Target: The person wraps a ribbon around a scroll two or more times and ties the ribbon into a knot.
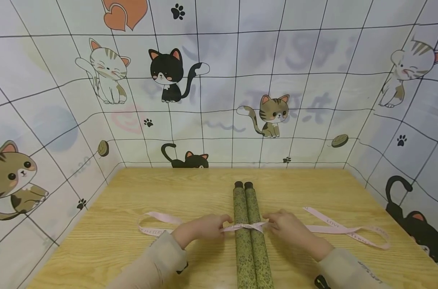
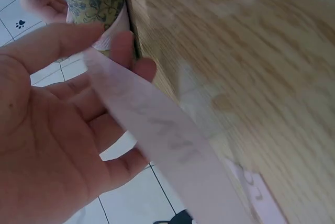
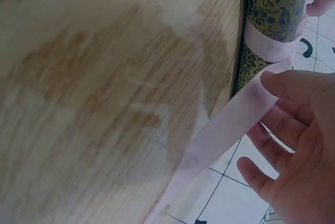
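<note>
Two scrolls [image 1: 245,257] in olive-gold patterned cloth with dark end knobs lie side by side on the wooden table. Around their middle runs a pink printed ribbon [image 1: 246,226], crossed on top. My left hand [image 1: 209,226] pinches the ribbon just left of the scrolls. On their other side my right hand [image 1: 288,228] pinches the opposite length. In the left wrist view, the ribbon [image 2: 152,119] passes between thumb and fingers and trails away. The right wrist view has the ribbon [image 3: 225,124] under the thumb, with a band of it wrapped around a scroll [image 3: 277,7].
One loose ribbon tail [image 1: 164,217] loops on the table left of my left arm; the other tail [image 1: 371,237] loops at the right. The wooden tabletop [image 1: 161,188] meets a cat-printed, grid-lined wall covering [image 1: 219,92] at the back and sides.
</note>
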The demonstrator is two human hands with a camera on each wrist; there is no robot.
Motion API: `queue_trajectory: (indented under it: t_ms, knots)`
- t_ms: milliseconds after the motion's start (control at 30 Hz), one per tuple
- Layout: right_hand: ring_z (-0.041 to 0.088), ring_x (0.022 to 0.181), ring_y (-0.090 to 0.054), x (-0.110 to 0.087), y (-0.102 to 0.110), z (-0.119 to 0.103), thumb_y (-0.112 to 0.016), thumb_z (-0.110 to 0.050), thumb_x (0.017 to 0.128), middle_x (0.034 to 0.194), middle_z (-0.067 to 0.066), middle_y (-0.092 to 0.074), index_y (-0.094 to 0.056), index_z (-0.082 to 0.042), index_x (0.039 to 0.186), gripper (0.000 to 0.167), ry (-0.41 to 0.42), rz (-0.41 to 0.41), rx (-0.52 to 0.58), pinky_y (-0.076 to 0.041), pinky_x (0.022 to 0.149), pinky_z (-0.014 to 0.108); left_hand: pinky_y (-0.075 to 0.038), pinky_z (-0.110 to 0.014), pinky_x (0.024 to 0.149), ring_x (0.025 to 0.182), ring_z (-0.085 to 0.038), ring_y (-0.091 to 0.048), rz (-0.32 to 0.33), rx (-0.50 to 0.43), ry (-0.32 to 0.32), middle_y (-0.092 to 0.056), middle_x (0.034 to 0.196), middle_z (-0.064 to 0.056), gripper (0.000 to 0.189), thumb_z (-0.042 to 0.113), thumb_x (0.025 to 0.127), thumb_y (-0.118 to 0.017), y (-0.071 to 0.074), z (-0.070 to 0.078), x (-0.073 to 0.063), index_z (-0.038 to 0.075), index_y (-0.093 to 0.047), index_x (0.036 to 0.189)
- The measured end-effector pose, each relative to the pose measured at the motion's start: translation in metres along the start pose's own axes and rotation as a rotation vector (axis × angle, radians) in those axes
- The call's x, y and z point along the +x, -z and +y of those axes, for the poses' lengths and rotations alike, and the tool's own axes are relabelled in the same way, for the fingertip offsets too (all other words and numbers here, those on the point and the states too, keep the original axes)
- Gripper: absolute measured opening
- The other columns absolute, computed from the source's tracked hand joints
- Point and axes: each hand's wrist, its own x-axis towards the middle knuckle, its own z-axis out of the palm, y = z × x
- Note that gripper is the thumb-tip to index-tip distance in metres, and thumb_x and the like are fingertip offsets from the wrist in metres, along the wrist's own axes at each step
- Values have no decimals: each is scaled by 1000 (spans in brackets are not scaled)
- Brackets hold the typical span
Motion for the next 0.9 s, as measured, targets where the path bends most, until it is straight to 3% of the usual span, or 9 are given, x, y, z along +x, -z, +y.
queue_trajectory:
  t_ms: [133, 300, 500, 667, 767, 900]
  knots:
    - [16, 75, -54, -3, -2, 5, -69, -10, 82, 82, 0, -68, -71, -7, 94, 13, -35, 22, 43, -47, 63, 30, -41, -24, 56, 57, -15, -55, 30, -100, -23, -61, 66, 1, 15, 15, 95, -53, 5, -8, -5, 9, -60, 107]
    - [10, 70, -49, -5, 2, 10, -67, -14, 84, 74, -8, -64, -71, -12, 83, 4, -92, -1, 94, -42, 61, 28, -43, -27, 60, 65, -28, -58, 46, -222, -86, -56, 59, 2, 26, 22, 97, -51, 18, -17, -10, 3, -65, 87]
    - [4, 53, -39, -8, 8, 8, -59, -13, 91, 69, -6, -58, -66, -7, 89, 10, -188, -48, 213, -36, 49, 23, -44, -42, 78, 84, -20, -56, 108, -404, -143, -64, 89, -3, 31, 28, 98, -49, 33, -13, -12, 3, -66, 89]
    - [5, 52, -36, -11, 13, 9, -54, -15, 95, 69, -4, -55, -63, -7, 94, 13, -214, -68, 235, -35, 50, 23, -35, -50, 99, 114, -20, -51, 194, -637, -123, -58, 122, -3, 36, 41, 96, -50, 38, -5, -11, 10, -67, 103]
    - [5, 52, -35, -13, 15, 10, -53, -18, 95, 66, -5, -50, -62, -9, 92, 13, -226, -85, 262, -34, 49, 23, -28, -50, 104, 122, -20, -47, 254, -816, -172, -58, 125, -4, 37, 41, 96, -49, 38, 1, -9, 7, -65, 98]
    - [7, 53, -35, -17, 19, 12, -54, -24, 95, 63, -4, -46, -60, -11, 86, 16, -243, -109, 309, -32, 48, 24, -26, -45, 107, 123, -25, -47, 337, -1024, -308, -62, 114, -9, 28, 29, 99, -47, 40, 9, -6, 9, -64, 90]
